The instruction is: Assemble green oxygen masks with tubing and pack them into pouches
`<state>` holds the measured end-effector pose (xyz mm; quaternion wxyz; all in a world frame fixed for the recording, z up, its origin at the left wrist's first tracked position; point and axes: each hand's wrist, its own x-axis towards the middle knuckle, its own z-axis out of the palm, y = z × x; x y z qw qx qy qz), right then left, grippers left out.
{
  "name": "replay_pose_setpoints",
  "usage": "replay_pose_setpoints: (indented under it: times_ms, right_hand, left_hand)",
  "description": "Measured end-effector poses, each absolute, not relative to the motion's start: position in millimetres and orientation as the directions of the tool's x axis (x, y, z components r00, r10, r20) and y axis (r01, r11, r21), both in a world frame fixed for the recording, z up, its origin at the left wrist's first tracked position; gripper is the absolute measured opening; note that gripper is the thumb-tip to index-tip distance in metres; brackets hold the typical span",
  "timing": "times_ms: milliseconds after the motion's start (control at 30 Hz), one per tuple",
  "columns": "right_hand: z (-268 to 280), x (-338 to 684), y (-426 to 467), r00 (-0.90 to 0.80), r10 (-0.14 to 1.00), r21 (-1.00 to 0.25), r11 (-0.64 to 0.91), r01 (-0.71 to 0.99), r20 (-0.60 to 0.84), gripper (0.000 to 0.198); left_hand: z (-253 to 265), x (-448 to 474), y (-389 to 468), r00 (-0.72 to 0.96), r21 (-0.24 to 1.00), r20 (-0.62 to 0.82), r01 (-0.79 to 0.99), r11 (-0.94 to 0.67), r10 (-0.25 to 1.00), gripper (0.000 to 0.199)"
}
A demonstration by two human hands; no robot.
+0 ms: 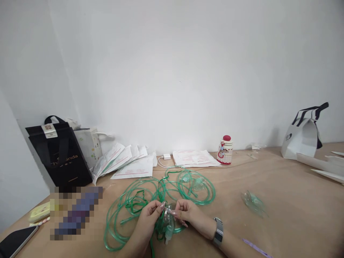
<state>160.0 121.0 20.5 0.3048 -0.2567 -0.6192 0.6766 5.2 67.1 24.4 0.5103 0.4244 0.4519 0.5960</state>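
A clear greenish oxygen mask [170,231] is between my two hands, just above the front middle of the table. My left hand [151,216] pinches its upper left edge by the green strap. On the other side, the fingers of my right hand [189,213] are closed on the mask's upper right edge. Coiled green tubing [109,229] lies left of and behind the hands, with a green elastic strap [136,203] tangled in it. A second tubing coil [213,191] sits behind, with a clear mask [199,184] inside it. My fingers partly hide the held mask's top.
White printed packets [137,170] and a flat packet [193,158] lie along the wall. A red-capped bottle [225,152] stands at the back. Another clear mask piece [254,203] and a purple strip [256,248] lie right. Bags [60,157] and a phone [17,240] are left; a white bag [301,139] is right.
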Motion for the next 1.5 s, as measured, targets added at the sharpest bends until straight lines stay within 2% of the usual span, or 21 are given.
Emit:
replay_pose_setpoints:
  times_ms: [267, 467, 933, 1200, 1500]
  right_hand:
    - [20.4, 164.6, 126.2, -0.716, 0.698, -0.999, -0.046, -0.021, -0.017, 0.041]
    - [15.5, 163.1, 129.7, -0.696, 0.718, -1.000, -0.010, 0.013, -0.016, 0.043]
    - [22.8, 162.6, 123.3, -0.614, 0.785, -0.996, -0.029, 0.085, -0.075, 0.041]
    - [18.5, 164.7, 120.0, -0.596, 0.800, -0.997, -0.033, 0.069, -0.067, 0.038]
    - [19.1, 166.0, 125.1, -0.564, 0.826, -0.997, -0.063, -0.050, -0.024, 0.042]
  left_hand:
    - [20.5, 7.9, 69.4, -0.124, 0.983, 0.085, -0.153, -0.104, 0.989, 0.040]
    - [12.0, 6.1, 73.3, -0.098, 0.984, 0.116, -0.126, -0.128, 0.988, 0.042]
    - [16.1, 6.2, 66.2, -0.051, 0.986, 0.166, -0.012, -0.167, 0.985, 0.040]
    - [16.0, 10.8, 63.5, -0.027, 0.991, 0.130, 0.013, -0.130, 0.991, 0.039]
    - [12.2, 14.3, 74.1, -0.087, 0.990, 0.123, -0.055, -0.128, 0.989, 0.043]
